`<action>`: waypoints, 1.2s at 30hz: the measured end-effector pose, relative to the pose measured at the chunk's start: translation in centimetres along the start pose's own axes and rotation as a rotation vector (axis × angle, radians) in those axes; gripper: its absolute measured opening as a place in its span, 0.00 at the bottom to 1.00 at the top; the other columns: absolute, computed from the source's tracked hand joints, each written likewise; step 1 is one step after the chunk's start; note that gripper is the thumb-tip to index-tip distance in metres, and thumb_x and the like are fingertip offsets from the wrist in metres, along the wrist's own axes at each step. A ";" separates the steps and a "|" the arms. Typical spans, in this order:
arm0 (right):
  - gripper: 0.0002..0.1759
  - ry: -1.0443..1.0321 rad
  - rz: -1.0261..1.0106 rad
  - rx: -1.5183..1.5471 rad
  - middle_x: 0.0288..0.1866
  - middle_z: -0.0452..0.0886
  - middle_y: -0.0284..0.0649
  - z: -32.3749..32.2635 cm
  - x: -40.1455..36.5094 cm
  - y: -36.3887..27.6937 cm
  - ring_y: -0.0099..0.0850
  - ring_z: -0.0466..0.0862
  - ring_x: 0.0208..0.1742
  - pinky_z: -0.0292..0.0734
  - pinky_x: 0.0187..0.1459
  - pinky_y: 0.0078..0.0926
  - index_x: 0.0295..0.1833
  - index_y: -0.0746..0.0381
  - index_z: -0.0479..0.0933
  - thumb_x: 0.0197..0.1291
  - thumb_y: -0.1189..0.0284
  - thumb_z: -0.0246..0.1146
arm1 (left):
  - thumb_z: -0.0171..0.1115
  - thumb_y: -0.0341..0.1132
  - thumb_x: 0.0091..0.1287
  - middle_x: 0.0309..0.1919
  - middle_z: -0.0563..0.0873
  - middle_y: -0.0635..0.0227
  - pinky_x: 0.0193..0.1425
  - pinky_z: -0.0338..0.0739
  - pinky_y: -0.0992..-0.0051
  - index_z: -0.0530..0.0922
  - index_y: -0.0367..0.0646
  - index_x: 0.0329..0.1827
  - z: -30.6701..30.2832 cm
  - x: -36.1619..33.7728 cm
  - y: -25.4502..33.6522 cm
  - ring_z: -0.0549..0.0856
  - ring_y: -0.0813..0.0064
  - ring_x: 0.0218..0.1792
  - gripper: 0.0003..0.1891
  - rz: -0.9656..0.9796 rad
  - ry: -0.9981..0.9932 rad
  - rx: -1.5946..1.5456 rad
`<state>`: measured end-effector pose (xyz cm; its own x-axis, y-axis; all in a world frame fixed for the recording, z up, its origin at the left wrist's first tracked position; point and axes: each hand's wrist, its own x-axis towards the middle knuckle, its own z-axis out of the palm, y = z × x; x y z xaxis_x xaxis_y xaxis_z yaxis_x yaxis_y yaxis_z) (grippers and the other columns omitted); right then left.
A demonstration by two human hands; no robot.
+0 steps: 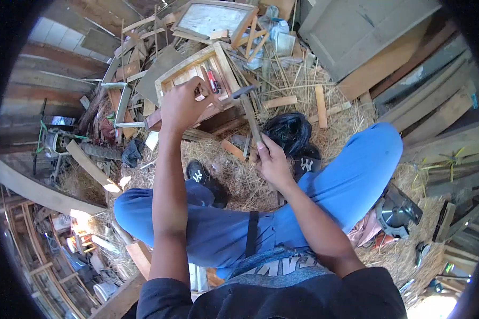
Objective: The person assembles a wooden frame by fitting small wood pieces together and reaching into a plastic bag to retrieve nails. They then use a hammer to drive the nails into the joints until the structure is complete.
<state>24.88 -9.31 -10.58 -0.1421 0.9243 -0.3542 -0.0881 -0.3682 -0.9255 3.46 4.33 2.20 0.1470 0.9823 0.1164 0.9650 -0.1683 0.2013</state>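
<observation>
My right hand (pixel 273 165) is closed round the wooden handle of a hammer (pixel 252 117), with its dark metal head up and pointing left. My left hand (pixel 183 105) is over the near side of a wooden box frame (pixel 224 66), with its fingers curled together. Whatever those fingers pinch is too small or hidden to make out. The hammer head is a short way right of my left hand, apart from it. Inside the box frame lies a red and black hand tool (pixel 214 81).
A black plastic bag (pixel 288 132) lies beyond my right hand. Wood strips (pixel 321 106) are scattered on the straw floor. A framed panel (pixel 213 20) stands at the back, a grey door panel (pixel 364 34) leans at right. A circular saw (pixel 396 212) sits by my right knee.
</observation>
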 end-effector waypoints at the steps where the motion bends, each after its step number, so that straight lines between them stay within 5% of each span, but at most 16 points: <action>1: 0.22 0.018 -0.117 -0.075 0.30 0.74 0.32 0.1 0.0 0.3 0.19 0.72 0.25 0.72 0.28 0.21 0.77 0.59 0.69 0.83 0.67 0.50 | 0.74 0.51 0.61 0.30 0.90 0.60 0.40 0.82 0.57 0.84 0.49 0.39 -0.5 0.0 0.4 0.90 0.52 0.35 0.17 -0.022 -0.023 -0.008; 6: 0.27 0.010 -0.106 -0.194 0.29 0.72 0.33 -0.3 -1.1 1.3 0.21 0.73 0.28 0.75 0.34 0.24 0.83 0.56 0.62 0.82 0.70 0.50 | 0.74 0.50 0.61 0.29 0.89 0.61 0.39 0.82 0.58 0.83 0.49 0.39 -0.2 0.4 0.2 0.90 0.53 0.34 0.15 -0.020 -0.017 0.005; 8: 0.28 0.053 -0.150 -0.289 0.28 0.78 0.47 -0.3 -0.4 2.6 0.33 0.79 0.26 0.77 0.34 0.37 0.82 0.53 0.64 0.79 0.71 0.54 | 0.74 0.50 0.61 0.28 0.89 0.61 0.39 0.81 0.58 0.83 0.49 0.38 -0.2 0.5 0.2 0.90 0.54 0.34 0.15 -0.017 -0.014 0.005; 12: 0.30 0.089 -0.205 -0.252 0.31 0.79 0.55 0.3 -0.8 0.6 0.41 0.79 0.25 0.78 0.36 0.39 0.82 0.52 0.63 0.78 0.73 0.54 | 0.74 0.49 0.61 0.28 0.88 0.61 0.38 0.81 0.57 0.82 0.49 0.38 0.2 0.2 0.0 0.90 0.54 0.34 0.15 -0.004 0.005 0.003; 14: 0.30 0.158 -0.390 -0.299 0.36 0.80 0.62 0.8 -0.4 1.6 0.51 0.83 0.30 0.79 0.38 0.39 0.82 0.51 0.63 0.77 0.74 0.53 | 0.74 0.49 0.61 0.28 0.89 0.62 0.38 0.81 0.58 0.82 0.49 0.38 0.1 0.2 0.2 0.90 0.54 0.34 0.15 -0.014 -0.004 0.014; 17: 0.30 0.112 -0.201 -0.293 0.41 0.82 0.63 0.4 -0.9 -0.2 0.57 0.87 0.37 0.81 0.41 0.39 0.82 0.53 0.64 0.76 0.76 0.53 | 0.74 0.50 0.61 0.28 0.89 0.62 0.38 0.81 0.57 0.82 0.49 0.38 -0.3 0.4 0.6 0.90 0.55 0.34 0.15 -0.033 -0.024 0.028; 20: 0.30 0.166 -0.349 -0.283 0.43 0.82 0.65 0.7 -1.3 -1.3 0.59 0.87 0.42 0.81 0.43 0.39 0.81 0.56 0.64 0.76 0.77 0.53 | 0.74 0.50 0.61 0.28 0.89 0.63 0.38 0.81 0.57 0.82 0.49 0.38 0.2 0.2 0.3 0.90 0.55 0.34 0.16 -0.031 -0.022 0.022; 36: 0.32 0.112 -0.349 -0.356 0.50 0.83 0.66 0.7 -1.1 -0.7 0.61 0.87 0.47 0.83 0.48 0.42 0.82 0.60 0.61 0.74 0.78 0.55 | 0.74 0.55 0.61 0.29 0.89 0.59 0.39 0.81 0.54 0.83 0.47 0.39 -0.1 0.5 0.1 0.90 0.51 0.35 0.20 -0.036 -0.040 0.055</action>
<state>24.38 -10.13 -9.51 -0.0554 0.9984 -0.0099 0.2331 0.0033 -0.9725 3.59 4.79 2.33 0.1191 0.9903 0.0710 0.9802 -0.1287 0.1507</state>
